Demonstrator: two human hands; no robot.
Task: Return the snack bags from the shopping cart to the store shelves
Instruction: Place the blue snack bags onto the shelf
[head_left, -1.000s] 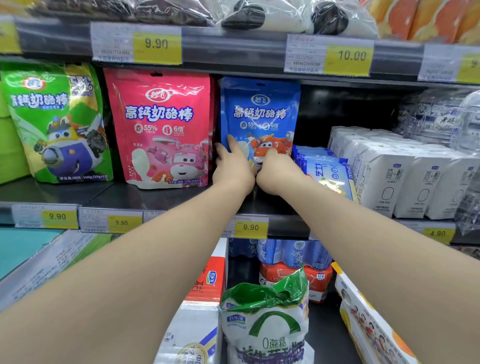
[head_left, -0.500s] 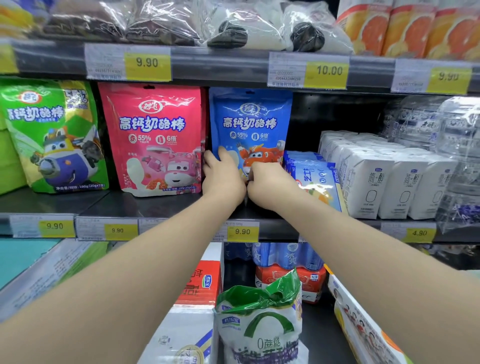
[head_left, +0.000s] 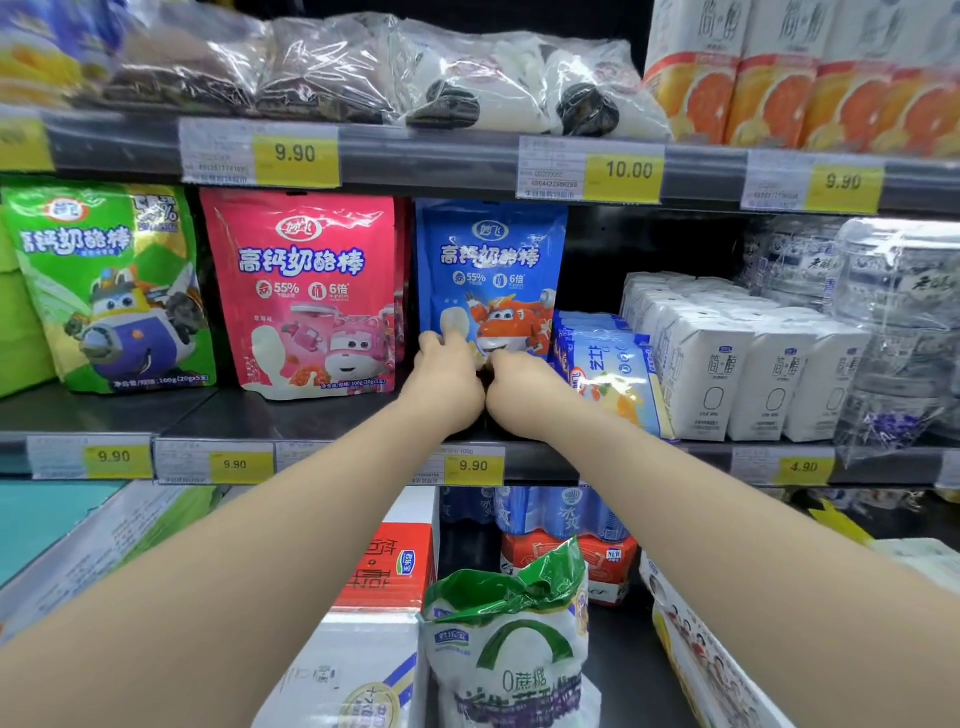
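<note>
The blue bag (head_left: 493, 260) stands upright on the middle shelf (head_left: 311, 415), long axis running 12 to 6, just at 3 o'clock of the pink bag (head_left: 311, 291). Both hands meet at its foot, so it rises toward 12 o'clock from the fingers. The left hand (head_left: 447, 387) curls its fingers onto the lower left corner. The right hand (head_left: 524, 392) touches the left, fingertips hidden, so I cannot tell its grip.

The blue snack bag (head_left: 491, 270) shows a red-and-orange cartoon plane. The pink bag (head_left: 306, 291) has a pink plane, and the green bag (head_left: 104, 291) a purple-blue one. The price tags (head_left: 296, 154) are yellow. The milk cartons (head_left: 711, 374) are white.
</note>
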